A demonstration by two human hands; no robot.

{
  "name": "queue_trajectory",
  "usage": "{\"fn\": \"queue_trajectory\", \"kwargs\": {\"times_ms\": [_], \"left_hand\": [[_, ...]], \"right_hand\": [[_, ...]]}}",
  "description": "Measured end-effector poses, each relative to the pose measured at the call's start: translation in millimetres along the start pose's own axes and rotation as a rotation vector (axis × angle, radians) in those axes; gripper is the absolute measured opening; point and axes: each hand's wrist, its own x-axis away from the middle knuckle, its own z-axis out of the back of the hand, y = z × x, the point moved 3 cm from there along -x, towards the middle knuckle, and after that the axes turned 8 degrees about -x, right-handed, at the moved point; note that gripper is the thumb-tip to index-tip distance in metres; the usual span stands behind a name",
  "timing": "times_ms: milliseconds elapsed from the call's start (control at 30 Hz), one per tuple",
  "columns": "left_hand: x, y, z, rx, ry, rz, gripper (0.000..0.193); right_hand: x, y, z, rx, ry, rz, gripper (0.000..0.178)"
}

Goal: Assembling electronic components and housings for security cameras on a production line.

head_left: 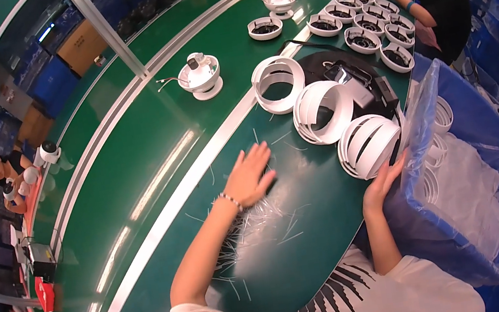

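Observation:
My left hand [251, 176], with a beaded bracelet at the wrist, is spread flat with its fingers apart over the green work mat [310, 211]. Thin whitish strips [250, 224] lie scattered and heaped under and beside that palm. My right hand [383, 185] is by the bench edge, fingers stretched out along the lower side of a stack of white slotted rings [370, 146]; it seems to touch the stack without wrapping round it. Two more white ring stacks, a middle one [323, 113] and a far one [279, 84], stand in a row beyond.
A blue bin [465, 239] lined with clear plastic, holding white rings [430, 185], adjoins the bench at right. Black device parts [356, 90] lie behind the rings. Several white bowls with black insides [363, 38] stand farther off near a co-worker [444, 1]. A white dome unit [200, 75] sits on the green belt.

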Motion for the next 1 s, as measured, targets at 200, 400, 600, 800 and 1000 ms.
{"fn": "queue_trajectory", "kwargs": {"times_ms": [200, 400, 600, 800, 1000], "left_hand": [[3, 23, 34, -0.005, -0.031, 0.001, 0.055], [-44, -5, 9, -0.024, -0.015, 0.149, 0.059], [-32, 23, -3, -0.155, -0.084, -0.048, 0.058], [-24, 33, 16, -0.097, -0.150, -0.014, 0.057], [-78, 13, -12, -0.234, -0.070, 0.186, 0.064]], "right_hand": [[-2, -18, 3, 0.040, -0.020, 0.142, 0.053], [19, -34, 1, 0.021, -0.098, 0.182, 0.054], [51, -79, 43, -0.217, -0.439, 0.137, 0.057], [-10, -147, 98, -0.107, -0.624, 0.689, 0.046], [-57, -183, 133, 0.381, -0.556, 0.912, 0.026]]}}
